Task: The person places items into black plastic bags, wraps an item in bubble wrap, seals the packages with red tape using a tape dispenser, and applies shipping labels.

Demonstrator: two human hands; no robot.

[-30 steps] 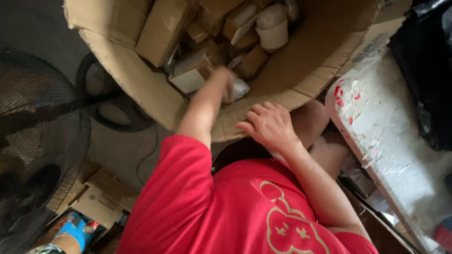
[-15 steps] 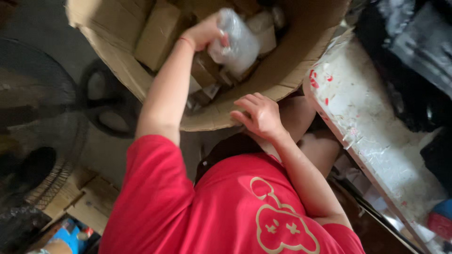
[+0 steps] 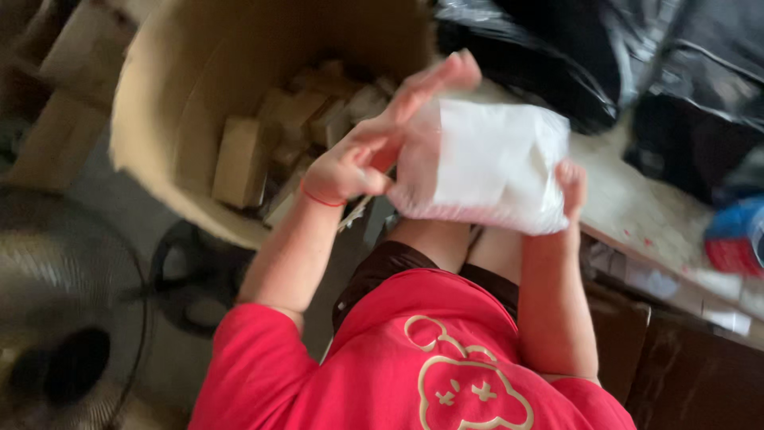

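I hold a white packet in clear plastic wrap (image 3: 485,167) in front of me, above my lap, with both hands. My left hand (image 3: 374,143) grips its left edge, fingers spread upward along it. My right hand (image 3: 571,185) is mostly hidden behind the packet's right side; only the fingertips show. Beyond my left hand, a large cardboard box (image 3: 171,119) stands open, holding several small brown cartons (image 3: 239,159). I wear a red shirt with a printed bear outline.
A pale worktable (image 3: 637,215) runs along the right, with black plastic bags (image 3: 605,56) piled at its back and a blue-and-red object (image 3: 736,239) near its edge. A floor fan (image 3: 64,318) stands at lower left. More cartons (image 3: 56,103) lie at the far left.
My left hand lifted the wrapped packet out of the big box and brought it toward me. My right hand left the box rim and took the packet's other side. The view swung right.
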